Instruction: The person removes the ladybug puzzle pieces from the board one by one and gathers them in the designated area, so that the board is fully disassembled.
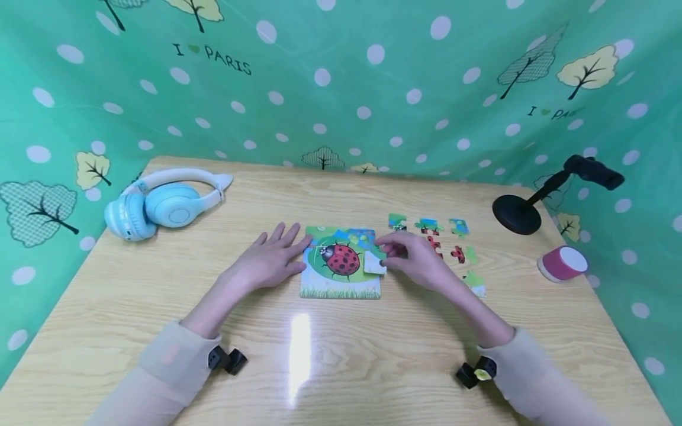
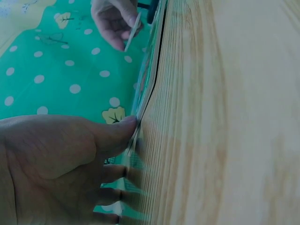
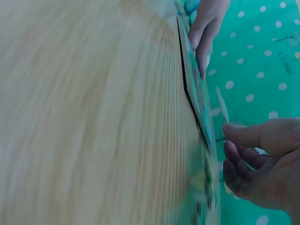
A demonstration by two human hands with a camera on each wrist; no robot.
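A ladybird jigsaw board (image 1: 341, 263) lies flat at the middle of the wooden table (image 1: 341, 367). My left hand (image 1: 272, 257) rests flat with straight fingers on the board's left edge; the left wrist view shows its thumb (image 2: 117, 133) against that board edge (image 2: 150, 89). My right hand (image 1: 412, 257) pinches a pale puzzle piece (image 1: 375, 263) at the board's right edge, tilted up. In the right wrist view the same piece (image 3: 222, 105) stands edge-on above the board (image 3: 192, 93). Several loose pieces (image 1: 428, 225) lie right of the board, partly hidden behind the right hand.
Pale blue cat-ear headphones (image 1: 160, 204) sit at the back left. A black stand (image 1: 524, 213) with an arm is at the back right, and a pink roll of tape (image 1: 562, 263) lies in front of it. Green dotted cloth (image 1: 341, 89) walls the table.
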